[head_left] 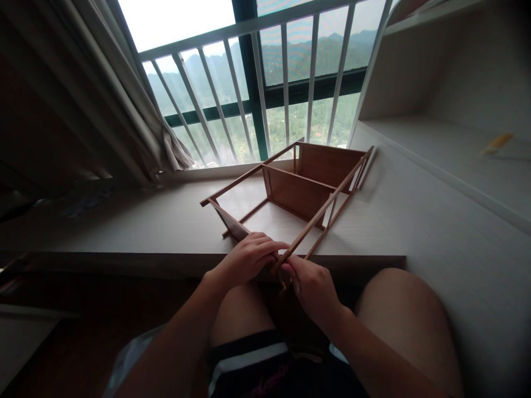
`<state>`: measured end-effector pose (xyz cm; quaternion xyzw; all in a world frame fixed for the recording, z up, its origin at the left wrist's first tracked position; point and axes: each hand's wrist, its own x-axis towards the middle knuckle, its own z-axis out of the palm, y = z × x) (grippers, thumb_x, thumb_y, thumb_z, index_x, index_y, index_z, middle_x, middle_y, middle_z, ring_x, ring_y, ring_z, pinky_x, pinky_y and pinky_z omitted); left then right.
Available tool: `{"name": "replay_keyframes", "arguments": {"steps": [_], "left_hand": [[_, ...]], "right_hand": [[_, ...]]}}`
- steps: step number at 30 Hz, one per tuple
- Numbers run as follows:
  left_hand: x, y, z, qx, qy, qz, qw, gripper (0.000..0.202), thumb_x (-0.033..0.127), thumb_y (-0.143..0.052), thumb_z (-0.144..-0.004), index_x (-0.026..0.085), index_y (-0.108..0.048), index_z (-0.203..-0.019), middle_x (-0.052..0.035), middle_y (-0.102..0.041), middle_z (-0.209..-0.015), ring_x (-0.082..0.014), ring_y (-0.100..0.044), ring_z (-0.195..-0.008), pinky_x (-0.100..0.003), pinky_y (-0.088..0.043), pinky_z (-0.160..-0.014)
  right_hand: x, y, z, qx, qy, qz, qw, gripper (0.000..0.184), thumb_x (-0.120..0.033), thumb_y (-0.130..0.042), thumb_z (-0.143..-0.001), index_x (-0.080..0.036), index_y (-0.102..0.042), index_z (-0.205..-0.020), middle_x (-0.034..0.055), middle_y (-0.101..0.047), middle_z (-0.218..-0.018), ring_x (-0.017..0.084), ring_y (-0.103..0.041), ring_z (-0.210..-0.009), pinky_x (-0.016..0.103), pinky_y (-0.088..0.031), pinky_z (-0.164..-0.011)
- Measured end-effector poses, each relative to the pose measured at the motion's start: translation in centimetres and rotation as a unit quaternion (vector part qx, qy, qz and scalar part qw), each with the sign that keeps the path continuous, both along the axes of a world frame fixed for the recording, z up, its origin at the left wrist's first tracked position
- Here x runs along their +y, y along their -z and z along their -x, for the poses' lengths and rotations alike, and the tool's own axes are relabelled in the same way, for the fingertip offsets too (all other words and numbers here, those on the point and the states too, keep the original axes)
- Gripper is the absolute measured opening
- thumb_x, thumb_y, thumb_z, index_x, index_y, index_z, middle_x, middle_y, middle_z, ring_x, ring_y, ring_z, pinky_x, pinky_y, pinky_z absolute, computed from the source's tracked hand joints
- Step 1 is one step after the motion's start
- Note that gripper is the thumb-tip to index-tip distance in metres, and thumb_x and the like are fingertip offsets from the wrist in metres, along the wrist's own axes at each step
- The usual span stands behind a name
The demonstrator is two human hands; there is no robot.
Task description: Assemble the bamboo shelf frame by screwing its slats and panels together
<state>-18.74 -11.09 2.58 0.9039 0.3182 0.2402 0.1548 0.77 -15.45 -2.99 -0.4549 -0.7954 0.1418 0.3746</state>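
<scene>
Black, white-striped fabric shorts [257,373] come first; beyond, the left hand [251,257] and right hand [312,284] pinch a corner of a brown, slim-framed wooden rack [286,190] overhanging the pale, flat window ledge [174,221].

A curtain [93,91] hangs left of a window railing [285,83].

From here a hand could slide along the ledge [166,226] left of the wooden rack [299,200] or between its rails [236,182]; the white cabinet [415,193] hems in the right, window bars [285,77] the far side.
</scene>
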Motion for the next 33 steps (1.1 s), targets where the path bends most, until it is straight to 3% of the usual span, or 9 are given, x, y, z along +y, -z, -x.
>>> {"name": "replay_keyframes", "arguments": {"steps": [7, 12, 19, 21, 24, 26, 28, 30, 33], "left_hand": [[0.1, 1.1, -0.8, -0.008, 0.029, -0.007, 1.000, 0.036, 0.015, -0.043, -0.095, 0.023, -0.061, -0.125, -0.0069, -0.068, -0.097, -0.0174, -0.056, -0.089, -0.034, -0.042, -0.087], [0.0, 1.3, -0.9, -0.022, 0.024, -0.011, 0.999, 0.034, 0.016, -0.047, -0.094, 0.023, -0.062, -0.124, -0.0070, -0.068, -0.099, -0.0175, -0.057, -0.090, -0.034, -0.043, -0.086], [0.2, 1.2, -0.9, -0.036, 0.038, -0.014, 0.999, 0.033, 0.015, -0.048, -0.094, 0.023, -0.064, -0.121, -0.0073, -0.068, -0.096, -0.0169, -0.057, -0.088, -0.033, -0.044, -0.085], [0.2, 1.3, -1.0, -0.035, 0.037, -0.012, 0.999, 0.032, 0.017, -0.047, -0.094, 0.022, -0.064, -0.121, -0.0081, -0.068, -0.096, -0.0174, -0.057, -0.088, -0.034, -0.045, -0.085], [0.1, 1.4, -1.2, -0.039, 0.032, -0.012, 0.999, 0.032, 0.018, -0.046, -0.095, 0.022, -0.064, -0.121, -0.0087, -0.069, -0.097, -0.0176, -0.057, -0.089, -0.034, -0.045, -0.085], [0.0, 1.4, -1.3, -0.040, 0.028, -0.011, 0.999, 0.032, 0.019, -0.045, -0.095, 0.022, -0.065, -0.121, -0.0087, -0.069, -0.097, -0.0174, -0.058, -0.088, -0.034, -0.045, -0.085], [0.0, 1.4, -1.3, -0.039, 0.024, -0.009, 0.999, 0.032, 0.019, -0.045, -0.095, 0.022, -0.065, -0.121, -0.0088, -0.068, -0.097, -0.0174, -0.058, -0.089, -0.033, -0.045, -0.084], [-0.1, 1.5, -1.3, -0.039, 0.021, -0.008, 0.999, 0.032, 0.018, -0.047, -0.095, 0.022, -0.065, -0.121, -0.0085, -0.068, -0.098, -0.0176, -0.057, -0.091, -0.034, -0.045, -0.084], [-0.1, 1.6, -1.3, -0.042, 0.022, -0.007, 0.999, 0.032, 0.015, -0.050, -0.093, 0.023, -0.065, -0.121, -0.0075, -0.068, -0.097, -0.0172, -0.057, -0.091, -0.034, -0.044, -0.086]], "right_hand": [[-0.6, 1.9, -1.0, 0.023, 0.011, -0.026, 0.999, 0.029, -0.028, -0.042, -0.100, -0.018, -0.054, -0.075, 0.0009, -0.059, -0.066, 0.013, -0.055, -0.059, 0.025, -0.032, -0.060], [-1.0, 1.5, -0.9, 0.003, 0.040, -0.022, 0.999, 0.035, -0.029, -0.037, -0.102, -0.018, -0.053, -0.073, 0.0010, -0.057, -0.060, 0.012, -0.053, -0.055, 0.027, -0.028, -0.057], [-0.7, 0.0, -1.2, 0.047, 0.010, 0.096, 0.994, 0.040, -0.038, -0.035, -0.101, -0.018, -0.052, -0.071, 0.0006, -0.054, -0.060, 0.012, -0.047, -0.053, 0.027, -0.025, -0.056], [-0.7, 0.1, -1.0, 0.144, -0.016, 0.177, 0.973, 0.044, -0.043, -0.034, -0.101, -0.018, -0.049, -0.066, -0.0010, -0.048, -0.057, 0.011, -0.044, -0.053, 0.026, -0.027, -0.055], [-0.8, 0.7, -0.2, 0.306, -0.057, 0.291, 0.905, 0.052, -0.051, -0.033, -0.099, -0.019, -0.046, -0.061, -0.0034, -0.040, -0.052, 0.010, -0.037, -0.048, 0.024, -0.026, -0.049], [-0.8, 1.1, 0.0, 0.362, -0.077, 0.331, 0.868, 0.054, -0.055, -0.033, -0.098, -0.018, -0.048, -0.060, -0.0044, -0.036, -0.050, 0.009, -0.033, -0.046, 0.024, -0.023, -0.046], [-0.8, 1.3, -0.2, 0.378, -0.084, 0.342, 0.856, 0.055, -0.056, -0.032, -0.098, -0.017, -0.051, -0.063, -0.0043, -0.037, -0.052, 0.009, -0.033, -0.046, 0.024, -0.023, -0.045], [-0.9, 1.3, -0.9, 0.369, -0.071, 0.324, 0.869, 0.053, -0.055, -0.031, -0.098, -0.017, -0.053, -0.068, -0.0034, -0.040, -0.055, 0.010, -0.036, -0.048, 0.024, -0.026, -0.047], [-1.1, 1.0, -2.2, 0.290, -0.035, 0.257, 0.921, 0.043, -0.049, -0.031, -0.100, -0.019, -0.053, -0.080, -0.0027, -0.046, -0.060, 0.012, -0.045, -0.054, 0.025, -0.032, -0.053]]}}
